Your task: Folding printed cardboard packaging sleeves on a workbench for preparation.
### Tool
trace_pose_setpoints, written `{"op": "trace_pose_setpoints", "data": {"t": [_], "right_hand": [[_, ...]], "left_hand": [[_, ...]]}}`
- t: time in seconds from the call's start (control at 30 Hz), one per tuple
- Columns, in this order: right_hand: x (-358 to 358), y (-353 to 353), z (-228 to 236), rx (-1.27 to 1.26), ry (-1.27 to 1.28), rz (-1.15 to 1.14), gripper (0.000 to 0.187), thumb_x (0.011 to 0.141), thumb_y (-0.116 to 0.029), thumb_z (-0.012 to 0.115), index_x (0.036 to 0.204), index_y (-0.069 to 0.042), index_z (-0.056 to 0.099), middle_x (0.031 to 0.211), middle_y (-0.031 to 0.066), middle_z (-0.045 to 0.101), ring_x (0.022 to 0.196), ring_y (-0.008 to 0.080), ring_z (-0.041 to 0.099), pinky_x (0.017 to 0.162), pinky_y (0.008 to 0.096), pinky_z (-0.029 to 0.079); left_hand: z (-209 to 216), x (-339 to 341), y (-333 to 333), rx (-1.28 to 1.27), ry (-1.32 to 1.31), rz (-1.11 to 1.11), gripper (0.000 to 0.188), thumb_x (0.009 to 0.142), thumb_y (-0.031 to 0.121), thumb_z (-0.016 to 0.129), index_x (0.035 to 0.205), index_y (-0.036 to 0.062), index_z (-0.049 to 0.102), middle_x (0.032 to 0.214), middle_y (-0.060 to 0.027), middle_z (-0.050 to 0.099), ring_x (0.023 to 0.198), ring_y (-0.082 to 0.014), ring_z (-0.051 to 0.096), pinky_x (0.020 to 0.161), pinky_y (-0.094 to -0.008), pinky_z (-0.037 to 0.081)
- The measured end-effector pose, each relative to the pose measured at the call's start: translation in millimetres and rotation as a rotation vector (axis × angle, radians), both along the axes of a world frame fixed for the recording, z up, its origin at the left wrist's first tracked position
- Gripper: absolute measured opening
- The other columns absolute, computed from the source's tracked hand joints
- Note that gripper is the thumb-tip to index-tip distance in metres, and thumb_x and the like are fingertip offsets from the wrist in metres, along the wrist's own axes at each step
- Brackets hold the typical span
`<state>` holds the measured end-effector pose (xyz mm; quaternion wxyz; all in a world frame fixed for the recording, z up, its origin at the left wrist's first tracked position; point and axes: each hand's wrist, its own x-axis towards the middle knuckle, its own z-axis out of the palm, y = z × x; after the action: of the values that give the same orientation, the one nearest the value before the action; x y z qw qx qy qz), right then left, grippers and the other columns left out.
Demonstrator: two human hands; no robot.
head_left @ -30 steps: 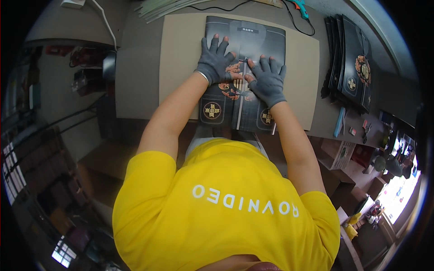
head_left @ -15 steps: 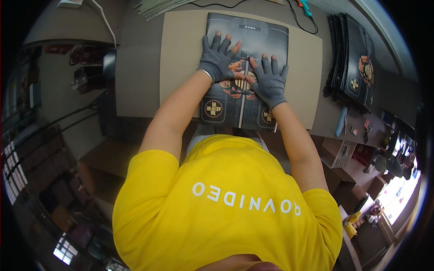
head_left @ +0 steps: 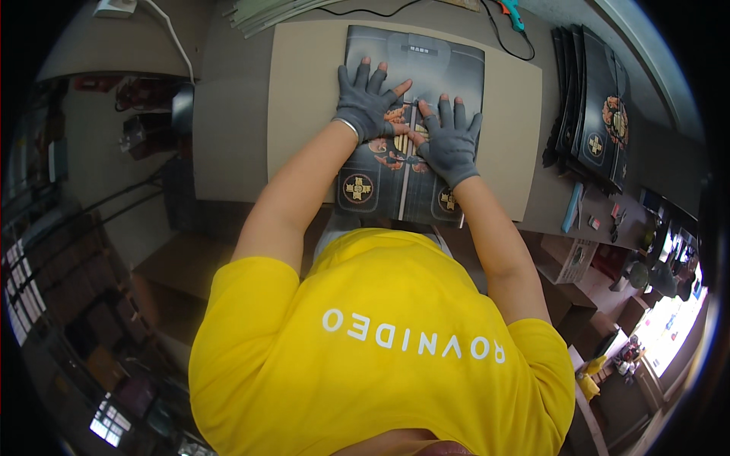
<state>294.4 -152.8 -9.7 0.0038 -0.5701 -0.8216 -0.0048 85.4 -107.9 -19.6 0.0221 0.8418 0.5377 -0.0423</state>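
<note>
A dark, glossy printed folded sheet (head_left: 449, 67) lies flat in front of me, with food pictures, gold emblems and a pale narrow strip (head_left: 405, 182) down its middle. My left hand (head_left: 366, 102), in a grey fingerless-tip glove, rests palm down on its left half with fingers spread. On the right half lies my right hand (head_left: 452, 144), gloved alike, its fingers stretched out and pointing away from me. The two thumbs nearly meet over the middle strip. Beneath the sheet is a larger beige board (head_left: 300, 121); the sheet's near end overhangs it slightly.
Several similar dark printed pieces (head_left: 604, 114) stand stacked at the right. A teal glue gun (head_left: 515, 15) with a black cord lies at the far right, and pale thin strips (head_left: 266, 14) at the far left. A blue tool (head_left: 572, 207) and scissors (head_left: 618, 216) lie near right.
The sheet and my right hand have shifted very slightly toward me. Both hands stay flat on the sheet.
</note>
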Motion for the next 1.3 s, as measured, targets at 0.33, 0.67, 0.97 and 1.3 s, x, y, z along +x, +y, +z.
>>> {"op": "trace_pose_setpoints", "data": {"t": [0.33,0.67,0.97,1.3], "right_hand": [[4,52,-11,0.008,-0.013,-0.009,0.073,0.09,-0.065,0.05,0.152,-0.031,0.035,0.158,0.0137,0.031,0.145,0.0452,0.023,0.114,0.0631,0.014],[2,50,-10,0.056,-0.021,-0.009,0.074,0.088,-0.067,0.052,0.15,-0.029,0.04,0.156,0.0114,0.036,0.143,0.0427,0.026,0.113,0.0633,0.017],[3,51,-15,0.066,0.056,0.02,0.075,0.085,-0.065,0.058,0.147,-0.026,0.045,0.153,0.0137,0.038,0.14,0.046,0.03,0.109,0.0666,0.019],[6,54,-18,0.094,0.082,0.039,0.076,0.084,-0.066,0.058,0.146,-0.024,0.046,0.15,0.0152,0.041,0.138,0.0479,0.032,0.107,0.0674,0.021]], "left_hand": [[-1,0,0,-0.031,-0.035,0.028,0.103,0.065,0.091,0.05,0.153,0.0421,0.03,0.16,-0.0195,0.025,0.146,-0.0462,0.013,0.106,-0.0722,0.004],[-3,-2,-1,-0.016,-0.128,0.024,0.105,0.06,0.089,0.058,0.151,0.042,0.034,0.158,-0.0203,0.027,0.146,-0.0466,0.013,0.106,-0.0731,0.002],[-9,-4,-2,-0.003,-0.185,0.033,0.109,0.057,0.091,0.058,0.151,0.042,0.033,0.157,-0.0206,0.027,0.146,-0.0474,0.013,0.105,-0.0746,0.002],[-21,-2,-1,0.096,-0.134,0.03,0.096,0.067,0.087,0.055,0.15,0.0422,0.035,0.157,-0.0184,0.026,0.145,-0.0468,0.015,0.104,-0.0752,0.006]]}}
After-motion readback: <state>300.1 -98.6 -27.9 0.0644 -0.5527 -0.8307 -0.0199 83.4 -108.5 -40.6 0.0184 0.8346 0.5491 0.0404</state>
